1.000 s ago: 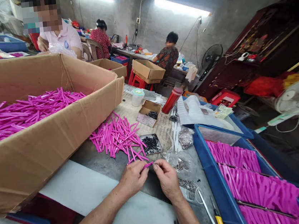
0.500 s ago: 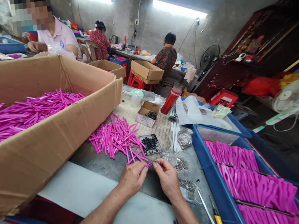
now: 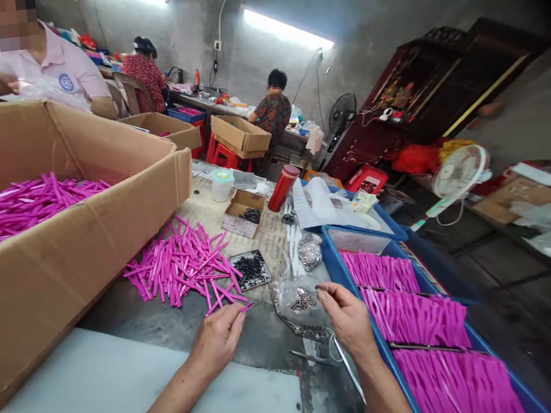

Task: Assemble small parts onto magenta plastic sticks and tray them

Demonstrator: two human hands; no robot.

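My left hand (image 3: 219, 335) is closed in a pinch round a thin pink plastic stick (image 3: 248, 306); only its tip shows beyond the fingers. To its right, my right hand (image 3: 346, 318) is apart from the stick, thumb and forefinger pressed together beside an open clear bag of small metal parts (image 3: 302, 299). What those fingertips hold, if anything, is too small to make out. Just beyond my left hand lies a loose heap of pink sticks (image 3: 177, 264). A shallow tray of small black pieces (image 3: 250, 269) stands beside the heap.
A big cardboard box (image 3: 86, 254) of pink sticks fills the left. On the right, a blue crate (image 3: 331, 253) holds rows of pink pieces. A small carton (image 3: 238, 225), a red bottle (image 3: 283, 188) and a lidded tub (image 3: 223, 186) stand farther back. Several people sit beyond.
My right hand has let go of the pink stick and moved right, beside the bag of metal parts. My left hand keeps the stick. The view has turned to the right.
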